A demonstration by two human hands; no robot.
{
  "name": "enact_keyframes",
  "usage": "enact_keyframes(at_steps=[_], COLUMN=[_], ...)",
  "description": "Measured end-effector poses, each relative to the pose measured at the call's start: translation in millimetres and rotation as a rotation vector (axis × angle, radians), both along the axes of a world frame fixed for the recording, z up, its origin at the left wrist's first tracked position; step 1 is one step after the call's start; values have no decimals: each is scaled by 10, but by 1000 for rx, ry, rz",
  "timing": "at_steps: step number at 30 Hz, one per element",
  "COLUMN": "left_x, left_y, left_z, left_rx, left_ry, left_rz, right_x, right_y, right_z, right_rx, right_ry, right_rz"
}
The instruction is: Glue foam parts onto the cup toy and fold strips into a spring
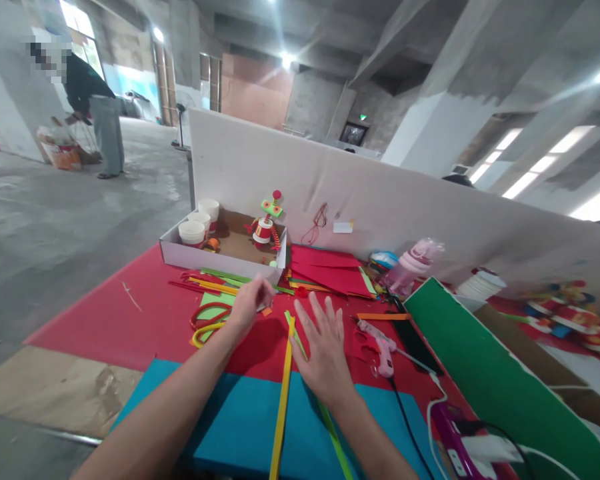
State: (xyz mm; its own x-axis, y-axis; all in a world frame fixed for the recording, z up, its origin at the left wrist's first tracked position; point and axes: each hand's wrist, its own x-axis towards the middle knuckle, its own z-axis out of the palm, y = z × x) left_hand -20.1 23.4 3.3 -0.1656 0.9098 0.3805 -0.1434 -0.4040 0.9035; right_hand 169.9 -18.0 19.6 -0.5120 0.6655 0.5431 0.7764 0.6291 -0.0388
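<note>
My right hand [323,350] is spread open over the mat, its thumb beside a yellow paper strip [283,400]. A green paper strip [333,437] runs beneath that hand toward the front edge. My left hand [250,305] is closed, with its fingers curled, and whatever is in them is hidden. By its fingertips shows a small orange paper piece [267,311]. Just left of this hand lie scissors with red and yellow handles [205,327] on light green paper [214,308]. Behind them are several coloured paper strips [215,287].
A shallow box [220,259] holds paper cups [193,232] and a paper-cup robot figure [264,230]. Red paper sheets [325,267] lie beside it. To the right are a pink glue gun [380,343], a pink bottle [414,265] and a green panel [495,373]. A person [93,100] stands far left.
</note>
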Motion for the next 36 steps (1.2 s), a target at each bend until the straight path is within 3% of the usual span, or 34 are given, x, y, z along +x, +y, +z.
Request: enact_keyframes(at_steps=[3,5,9,16,23,28,33,36], left_x=[156,246,321,280,238,209,213,221], left_y=[-55,-100,-138,-111,-39,-18,8,-7], left_z=[-33,-68,-116,-158,-318,-358,-392,-371], left_rx=[141,192,202,187,215,210,163,132], left_ry=[726,1078,1403,1488,1448,1452,1479,1482], left_rz=[261,384,487,528,529,511,501,482], right_x=[61,107,152,59,-99,-145,-135,-117], right_y=[38,62,64,-7,-134,-180,-211,-234], right_z=[5,-8,-54,-89,-125,-177,-134,-74], right_rx=[19,11,1,39,5,-3,-73,-299], right_ry=[79,98,68,-65,-303,-344,-226,110], right_rz=[-72,-100,-113,-19,279,336,372,435])
